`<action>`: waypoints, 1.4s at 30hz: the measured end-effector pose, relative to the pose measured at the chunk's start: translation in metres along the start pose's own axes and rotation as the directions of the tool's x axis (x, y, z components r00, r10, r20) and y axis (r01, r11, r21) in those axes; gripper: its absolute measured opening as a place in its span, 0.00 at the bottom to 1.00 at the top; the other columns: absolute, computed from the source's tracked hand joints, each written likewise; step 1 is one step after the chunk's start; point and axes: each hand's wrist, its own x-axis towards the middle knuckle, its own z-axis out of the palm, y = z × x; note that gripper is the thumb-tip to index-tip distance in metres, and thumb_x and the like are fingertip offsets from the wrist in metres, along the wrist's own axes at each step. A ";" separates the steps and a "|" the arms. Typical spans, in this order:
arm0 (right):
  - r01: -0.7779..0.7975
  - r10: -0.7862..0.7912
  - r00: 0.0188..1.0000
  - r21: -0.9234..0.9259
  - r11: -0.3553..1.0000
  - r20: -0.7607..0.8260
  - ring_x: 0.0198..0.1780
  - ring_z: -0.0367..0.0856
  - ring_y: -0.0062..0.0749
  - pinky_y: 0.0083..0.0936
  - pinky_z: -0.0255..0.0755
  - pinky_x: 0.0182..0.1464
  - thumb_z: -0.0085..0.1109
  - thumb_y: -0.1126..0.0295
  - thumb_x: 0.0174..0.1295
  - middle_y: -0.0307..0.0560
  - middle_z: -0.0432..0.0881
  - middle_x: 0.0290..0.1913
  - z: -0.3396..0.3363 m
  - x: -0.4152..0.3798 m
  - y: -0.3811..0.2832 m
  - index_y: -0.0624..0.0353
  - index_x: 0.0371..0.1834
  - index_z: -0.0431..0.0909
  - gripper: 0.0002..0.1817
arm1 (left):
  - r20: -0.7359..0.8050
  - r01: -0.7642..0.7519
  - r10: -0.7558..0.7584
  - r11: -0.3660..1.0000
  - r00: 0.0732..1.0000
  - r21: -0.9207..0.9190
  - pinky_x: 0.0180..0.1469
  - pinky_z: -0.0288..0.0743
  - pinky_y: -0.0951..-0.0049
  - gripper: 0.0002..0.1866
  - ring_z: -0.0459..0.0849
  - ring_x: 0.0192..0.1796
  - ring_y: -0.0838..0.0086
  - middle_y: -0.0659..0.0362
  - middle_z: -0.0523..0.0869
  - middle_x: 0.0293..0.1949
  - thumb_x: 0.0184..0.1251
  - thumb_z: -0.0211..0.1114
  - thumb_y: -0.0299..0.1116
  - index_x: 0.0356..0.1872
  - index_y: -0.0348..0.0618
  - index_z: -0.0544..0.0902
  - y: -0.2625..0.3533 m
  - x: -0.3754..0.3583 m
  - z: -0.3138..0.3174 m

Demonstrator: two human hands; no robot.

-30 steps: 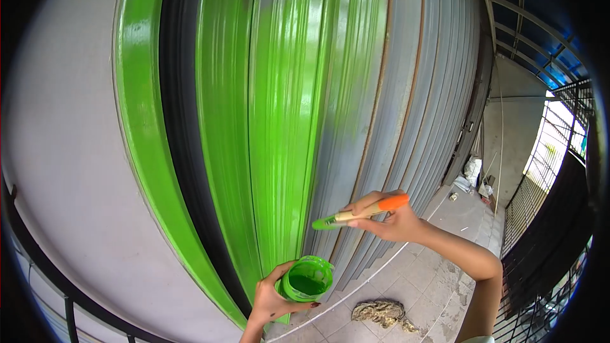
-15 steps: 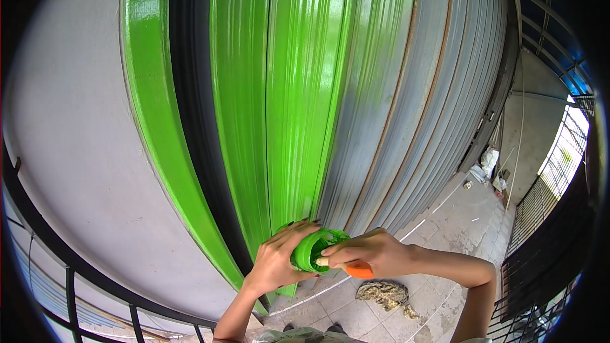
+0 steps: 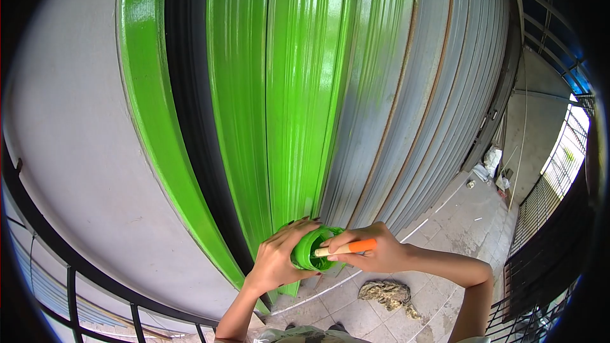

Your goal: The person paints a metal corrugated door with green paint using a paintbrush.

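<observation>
At the bottom of the view, just in front of the person's chest, the right hand (image 3: 372,253) is closed in a pinch around a paintbrush (image 3: 343,249), thumb and fingers gripping the pale wooden part of the handle while the orange end sticks out to the right, past the knuckles. The brush lies close to level, its long axis running left to right, and its bristle end points left into the mouth of a small green paint pot (image 3: 311,248), where the bristles are hidden from sight. The pot sits directly to the left of the right hand, touching distance away, so that the brush bridges the two.

The left hand (image 3: 279,257) is wrapped around that pot from the left and from behind, fingers curled over its upper rim, and holds it tipped so that its opening faces right, toward the brush. Both hands are therefore shut on something, and they meet over the pot with almost no gap between them.

Beyond the hands rises a ribbed metal shutter (image 3: 406,101). Its left portion is coated in wet, glossy green paint (image 3: 298,89), and the grey, unpainted ribs begin just above and to the right of the right hand. Below the right forearm a crumpled rag (image 3: 384,292) lies on the tiled floor (image 3: 470,216).
</observation>
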 end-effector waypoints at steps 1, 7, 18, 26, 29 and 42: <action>-0.015 0.015 0.999 0.017 1.000 -0.030 0.30 0.84 0.31 0.22 0.77 0.29 0.61 0.72 0.59 0.41 0.83 0.33 -0.002 0.001 -0.001 0.54 0.41 0.76 0.08 | -0.015 0.008 -0.008 1.000 1.000 0.009 0.59 0.73 0.63 0.42 0.79 0.57 0.59 0.51 0.81 0.54 0.30 0.82 0.37 0.56 0.41 0.75 0.000 0.000 0.001; -0.135 0.321 0.920 0.591 0.795 -0.223 0.44 0.84 0.28 0.20 0.81 0.41 0.61 0.78 0.59 0.51 0.82 0.42 0.011 -0.007 0.009 0.63 0.47 0.70 0.15 | -0.134 0.178 -0.165 0.980 0.977 0.093 0.48 0.79 0.66 0.45 0.86 0.45 0.60 0.50 0.85 0.45 0.27 0.84 0.44 0.54 0.40 0.76 0.008 -0.004 0.012; -0.096 0.681 0.645 0.847 0.522 -0.347 0.44 0.83 0.30 0.28 0.83 0.41 0.63 0.75 0.59 0.48 0.82 0.42 -0.043 -0.009 0.028 0.57 0.46 0.70 0.14 | -0.167 0.318 -0.315 0.948 0.934 -0.010 0.44 0.81 0.68 0.45 0.88 0.39 0.66 0.54 0.87 0.38 0.26 0.83 0.51 0.52 0.39 0.77 0.004 -0.010 0.032; 0.157 -0.610 0.753 -0.834 0.530 -0.246 0.28 0.84 0.29 0.19 0.77 0.24 0.61 0.80 0.56 0.45 0.85 0.34 -0.181 0.075 0.020 0.57 0.41 0.74 0.11 | -0.185 0.249 -0.309 0.925 0.933 -0.287 0.49 0.80 0.67 0.47 0.87 0.45 0.65 0.53 0.87 0.41 0.25 0.84 0.51 0.52 0.36 0.76 -0.024 -0.016 0.066; 0.245 -0.588 0.809 -0.906 0.345 -0.005 0.23 0.81 0.33 0.22 0.74 0.19 0.59 0.82 0.53 0.43 0.84 0.30 -0.194 0.101 0.022 0.54 0.40 0.74 0.13 | -0.155 0.251 -0.316 0.908 0.936 -0.334 0.51 0.79 0.67 0.48 0.86 0.46 0.65 0.52 0.87 0.42 0.25 0.84 0.49 0.53 0.34 0.76 -0.027 -0.020 0.076; 0.320 -0.578 0.733 -0.932 -0.174 0.359 0.22 0.80 0.28 0.20 0.72 0.14 0.52 0.85 0.51 0.43 0.82 0.33 -0.240 0.153 0.009 0.52 0.37 0.67 0.14 | -0.110 0.227 -0.310 0.857 0.944 -0.462 0.53 0.77 0.68 0.45 0.85 0.45 0.68 0.51 0.86 0.43 0.27 0.85 0.39 0.52 0.27 0.75 -0.036 -0.019 0.088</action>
